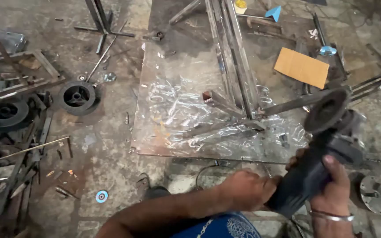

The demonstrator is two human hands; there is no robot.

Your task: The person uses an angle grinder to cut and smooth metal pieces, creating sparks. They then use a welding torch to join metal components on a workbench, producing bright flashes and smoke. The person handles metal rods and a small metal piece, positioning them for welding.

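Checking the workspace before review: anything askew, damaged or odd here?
Floor is littered: loose discs, rods and scrap frames lie scattered left of the scuffed steel sheet. Angle grinder, gripped by left hand and right hand, shows no visible guard over its disc.

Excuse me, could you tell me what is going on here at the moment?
A person is holding an angle grinder in both hands above a workshop floor. The left hand grips the rear of its body and the right hand wraps the front, near the dark disc. Just beyond lies a welded frame of square steel tubes on a scuffed metal sheet. The disc is not touching the frame.
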